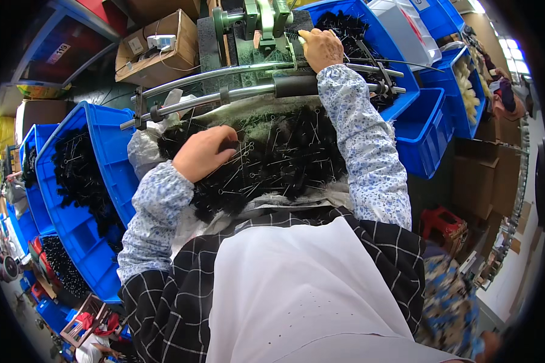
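Observation:
A heap of black bristle brushes (272,151) with thin looped wire handles lies on a pale cloth in front of me. My left hand (206,152) is over the heap's left side, its fingers bent and thumb apart, nothing visible between them. Past the metal rails, my right hand (322,48) is closed at the right side of a green machine (263,36). From its fingertips a small black-bristled wire brush (292,35) points toward the machine's middle. Something pale covers a fingertip of that hand. The brush's wire end is hidden in my grip.
Two curved metal rails (194,104) cross between the heap and the machine. On the left a blue bin (112,151) holds more black brushes; another blue bin (399,91) stands at the right. A cardboard box (157,51) sits at the back left. A red stool (443,227) is lower right.

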A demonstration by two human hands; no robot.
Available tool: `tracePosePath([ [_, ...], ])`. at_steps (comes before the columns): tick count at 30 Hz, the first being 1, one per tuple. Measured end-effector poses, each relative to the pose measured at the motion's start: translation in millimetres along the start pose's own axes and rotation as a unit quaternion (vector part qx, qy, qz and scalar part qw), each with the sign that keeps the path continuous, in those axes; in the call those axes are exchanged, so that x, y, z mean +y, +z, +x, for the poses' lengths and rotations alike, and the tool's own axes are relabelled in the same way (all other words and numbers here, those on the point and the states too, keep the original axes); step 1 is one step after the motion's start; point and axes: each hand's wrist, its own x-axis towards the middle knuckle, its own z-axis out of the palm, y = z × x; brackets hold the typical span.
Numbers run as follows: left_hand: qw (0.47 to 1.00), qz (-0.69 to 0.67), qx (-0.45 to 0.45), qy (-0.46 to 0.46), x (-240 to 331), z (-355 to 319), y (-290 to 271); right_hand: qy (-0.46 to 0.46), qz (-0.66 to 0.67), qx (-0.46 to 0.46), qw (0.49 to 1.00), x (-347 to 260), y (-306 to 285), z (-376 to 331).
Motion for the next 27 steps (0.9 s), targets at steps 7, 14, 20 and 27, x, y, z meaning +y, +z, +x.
tracePosePath([
  [7,0.987,-0.093,0.119,0.056,15.2,-6.3,-26.4,-0.005,-0.009,-0.040,0.999,7.0,8.1,6.4],
  [14,0.982,-0.077,0.159,0.065,8.8,-15.8,-30.0,0.098,-0.004,-0.043,0.994,11.9,-7.2,-10.5],
  [20,0.975,-0.093,0.174,0.098,14.2,-13.6,-31.5,0.050,0.041,0.042,0.997,-6.6,12.2,-5.1],
  [27,0.975,-0.110,0.176,0.085,19.2,-10.2,-32.3,0.045,0.031,0.015,0.998,-63.0,2.7,7.5],
])
